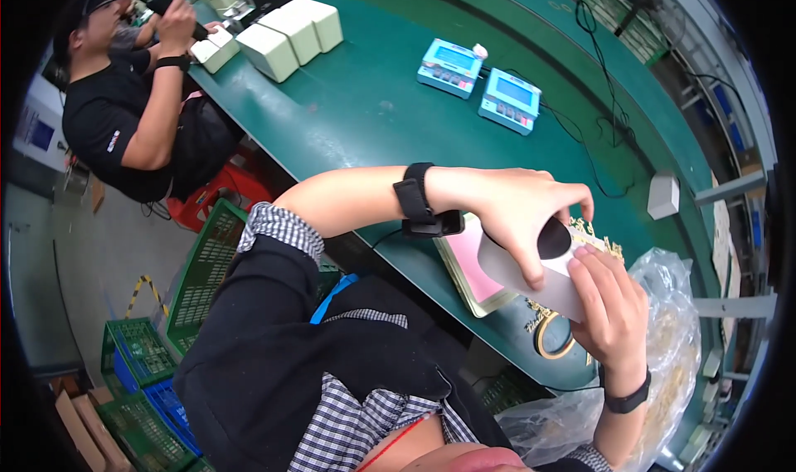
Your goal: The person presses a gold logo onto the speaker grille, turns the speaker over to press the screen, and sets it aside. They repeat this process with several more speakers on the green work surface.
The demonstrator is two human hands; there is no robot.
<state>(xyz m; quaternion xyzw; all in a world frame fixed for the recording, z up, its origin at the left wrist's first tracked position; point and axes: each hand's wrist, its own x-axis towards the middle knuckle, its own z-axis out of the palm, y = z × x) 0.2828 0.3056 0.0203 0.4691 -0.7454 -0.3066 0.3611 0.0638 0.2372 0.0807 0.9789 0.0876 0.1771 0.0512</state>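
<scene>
In front of me, above the bench's near edge, is a grey-white box-like piece (557,296) with a dark round area (554,238) on its upper side; whether that is a hole or a disc I cannot tell. My left hand (516,215) spans it, thumb on the near side, fingers bent over the far side. The fingers of my right hand (609,306) are closed round its right end. Below them lies a pale box (471,260) with a pink inside, partly hidden. Gold letter-shaped ornaments (613,248) and a gold ring (551,335) lie beside it.
A clear plastic bag (672,306) lies at the right. Two blue devices with screens (450,65) stand farther back, near cables and a small white box (663,195). Pale green boxes (278,51) stand far left by a seated person (124,99). Green crates (207,265) are on the floor.
</scene>
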